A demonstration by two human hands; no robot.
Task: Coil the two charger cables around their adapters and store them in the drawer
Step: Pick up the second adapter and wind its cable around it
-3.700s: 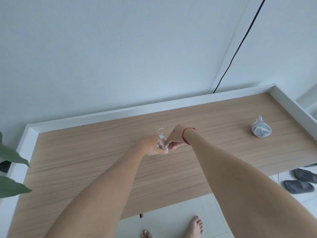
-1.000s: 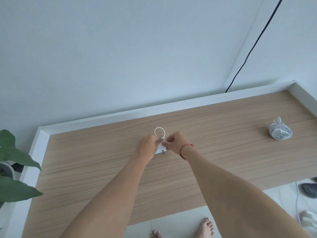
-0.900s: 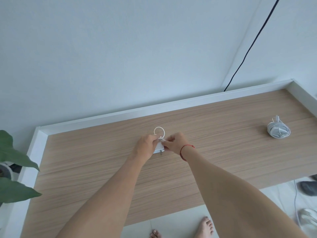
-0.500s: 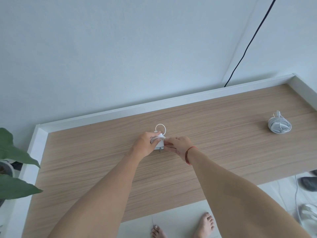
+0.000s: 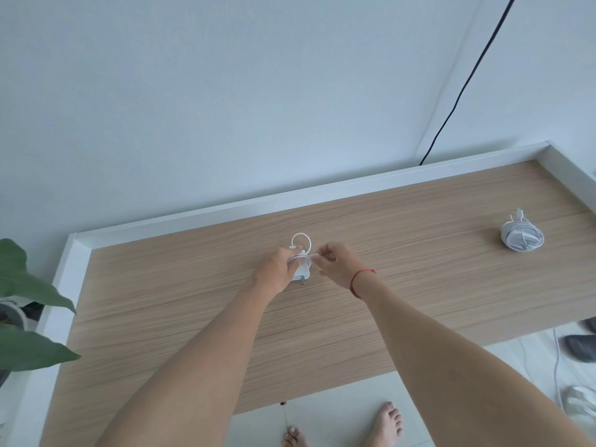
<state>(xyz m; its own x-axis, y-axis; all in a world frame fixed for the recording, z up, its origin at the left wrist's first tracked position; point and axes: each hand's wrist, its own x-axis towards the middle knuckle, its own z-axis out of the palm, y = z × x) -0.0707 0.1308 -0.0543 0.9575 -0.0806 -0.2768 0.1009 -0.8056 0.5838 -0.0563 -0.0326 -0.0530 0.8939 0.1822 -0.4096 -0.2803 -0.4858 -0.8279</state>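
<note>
Over the middle of the wooden desk (image 5: 180, 304), my left hand (image 5: 277, 269) grips a white charger adapter (image 5: 302, 273) with its prongs pointing toward me. A white cable (image 5: 301, 241) is wrapped around it, and a small loop stands out behind the adapter. My right hand (image 5: 337, 264) pinches the cable's free end just right of the adapter. A second white charger (image 5: 521, 236), cable coiled around it, lies on the desk at the far right. No drawer shows in this view.
A white raised rim (image 5: 306, 193) borders the desk's back and sides. A black wire (image 5: 464, 82) runs down the wall corner. Green plant leaves (image 5: 22, 291) hang at the left. Dark slippers (image 5: 580, 346) and my bare feet (image 5: 383, 424) are on the tiled floor.
My right hand has drawn the cable end slightly rightward, away from the adapter. The left hand keeps its hold. The camera view has shifted a little.
</note>
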